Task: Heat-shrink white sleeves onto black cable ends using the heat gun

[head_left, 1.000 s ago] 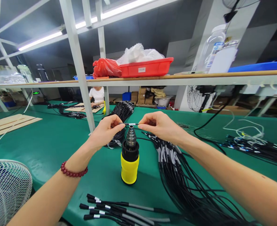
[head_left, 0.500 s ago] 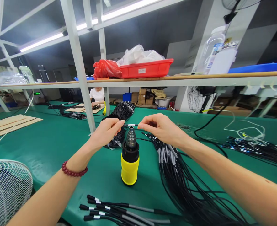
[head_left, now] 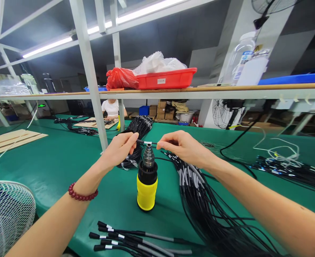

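A thin black cable [head_left: 147, 142] with a white label is stretched level between my two hands. My left hand [head_left: 121, 146] pinches its black connector end, and my right hand [head_left: 182, 145] pinches it on the other side between thumb and forefinger. The label sits just above the metal nozzle of an upright yellow-and-black heat gun [head_left: 147, 189]. Below my right hand lies a bundle of black cables [head_left: 197, 192] with grey sleeves. Several labelled cables [head_left: 117, 237] lie side by side at the near edge. Behind my left hand rests a coiled black cable bundle [head_left: 140, 126].
A white fan guard [head_left: 9, 217] stands at the lower left. A shelf post [head_left: 89, 71] rises from the green table [head_left: 66, 160]. More cables [head_left: 285, 169] and a white cord lie at right. Across the table a person sits by a wooden board [head_left: 93, 122]. Overhead is a red tray [head_left: 166, 78].
My left hand has shifted slightly left along the cable, showing more of its black part beside the label. My right hand keeps its pinch almost in place.
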### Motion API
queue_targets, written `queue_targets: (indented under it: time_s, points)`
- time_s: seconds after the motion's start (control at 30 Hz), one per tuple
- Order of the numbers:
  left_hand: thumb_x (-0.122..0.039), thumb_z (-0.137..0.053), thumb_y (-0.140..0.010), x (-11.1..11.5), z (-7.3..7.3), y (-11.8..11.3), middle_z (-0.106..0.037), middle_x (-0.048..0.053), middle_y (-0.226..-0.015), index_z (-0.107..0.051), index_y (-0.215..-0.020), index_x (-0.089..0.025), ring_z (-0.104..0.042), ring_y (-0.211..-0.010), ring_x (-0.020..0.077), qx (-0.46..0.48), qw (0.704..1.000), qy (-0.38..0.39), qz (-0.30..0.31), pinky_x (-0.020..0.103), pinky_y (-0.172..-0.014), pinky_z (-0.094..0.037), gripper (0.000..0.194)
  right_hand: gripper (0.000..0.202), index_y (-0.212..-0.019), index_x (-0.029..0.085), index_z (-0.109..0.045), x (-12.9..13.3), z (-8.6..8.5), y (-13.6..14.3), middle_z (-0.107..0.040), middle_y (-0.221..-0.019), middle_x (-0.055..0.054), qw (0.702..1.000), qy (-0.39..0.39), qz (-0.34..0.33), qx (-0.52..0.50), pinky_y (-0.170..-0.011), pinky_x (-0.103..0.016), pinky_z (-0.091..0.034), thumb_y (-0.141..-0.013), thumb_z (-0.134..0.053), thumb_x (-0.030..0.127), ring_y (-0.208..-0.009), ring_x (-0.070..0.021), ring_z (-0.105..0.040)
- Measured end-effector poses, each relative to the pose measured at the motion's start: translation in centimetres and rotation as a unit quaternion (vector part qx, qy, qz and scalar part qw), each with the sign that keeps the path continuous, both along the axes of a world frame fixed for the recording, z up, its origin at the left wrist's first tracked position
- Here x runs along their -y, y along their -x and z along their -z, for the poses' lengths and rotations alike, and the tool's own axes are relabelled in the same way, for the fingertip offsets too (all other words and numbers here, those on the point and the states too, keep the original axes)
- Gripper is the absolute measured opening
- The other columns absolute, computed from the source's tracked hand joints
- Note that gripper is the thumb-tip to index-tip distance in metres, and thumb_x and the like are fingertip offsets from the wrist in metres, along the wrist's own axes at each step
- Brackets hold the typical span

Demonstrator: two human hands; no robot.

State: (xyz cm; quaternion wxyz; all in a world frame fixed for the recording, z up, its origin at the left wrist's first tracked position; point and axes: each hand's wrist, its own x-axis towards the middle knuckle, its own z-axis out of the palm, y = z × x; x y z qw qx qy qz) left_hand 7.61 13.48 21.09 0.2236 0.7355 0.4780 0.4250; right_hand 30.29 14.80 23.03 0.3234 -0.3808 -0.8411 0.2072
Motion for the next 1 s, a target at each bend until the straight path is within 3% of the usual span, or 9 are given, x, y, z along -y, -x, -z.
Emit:
queue_targets:
  time_s: [0.13,0.43,0.67,0.83,1.0]
  points:
    - [-0.049,-0.039,-0.099,0.0,0.1,0.0,-0.047,-0.003,-0.055,-0.048,-0.061,-0.02,-0.042,-0.054,0.0108,-0.008,1.0,0.005,-0.015,0.027,-0.055,-0.032,0.049,0.035,-0.072,0.015,-0.071,-0.2,0.2,0.1,-0.048,-0.059,0.002,1.0,-0.004,0.002,-0.011,-0.054,-0.028,-0.025,-0.084,-0.058,0.046,-0.057,-0.0114,-0.035]
    - [-0.037,-0.049,-0.095,-0.1,0.4,-0.1,-0.05,-0.004,-0.07,-0.049,-0.076,-0.021,-0.043,-0.064,0.0117,0.015,0.999,-0.032,-0.01,0.027,-0.062,-0.033,0.025,0.031,-0.07,0.016,-0.069,-1.1,1.0,0.3,-0.059,-0.064,-0.001,0.998,-0.012,0.007,-0.056,-0.054,-0.027,-0.031,-0.08,-0.062,0.044,-0.06,-0.0127,-0.044]
    - [-0.054,-0.036,-0.098,-0.2,0.2,0.0,-0.045,-0.003,-0.056,-0.049,-0.061,-0.02,-0.04,-0.055,0.0113,-0.011,1.0,0.025,-0.015,0.027,-0.056,-0.029,0.053,0.032,-0.071,0.015,-0.068,-0.3,0.4,0.2,-0.054,-0.062,0.0,0.999,-0.006,0.007,-0.039,-0.053,-0.026,-0.029,-0.082,-0.06,0.044,-0.058,-0.0117,-0.042]
    - [-0.049,-0.042,-0.097,-0.1,0.5,-0.3,-0.042,-0.005,-0.059,-0.045,-0.063,-0.02,-0.036,-0.057,0.0105,0.047,0.998,0.027,0.036,0.026,-0.056,-0.027,0.045,0.041,-0.078,0.015,-0.071,0.1,-0.1,0.0,-0.047,-0.056,0.002,0.997,0.072,-0.023,-0.002,-0.051,-0.027,-0.027,-0.09,-0.05,0.049,-0.055,-0.012,-0.039]
    - [-0.047,-0.044,-0.097,-0.2,0.6,-0.4,-0.042,-0.005,-0.059,-0.047,-0.064,-0.019,-0.035,-0.057,0.0102,0.089,0.995,0.04,0.038,0.026,-0.055,-0.025,0.044,0.036,-0.073,0.017,-0.071,-0.2,-0.2,0.1,-0.05,-0.058,0.002,1.0,0.021,0.01,0.01,-0.053,-0.028,-0.029,-0.087,-0.055,0.046,-0.057,-0.0128,-0.04]
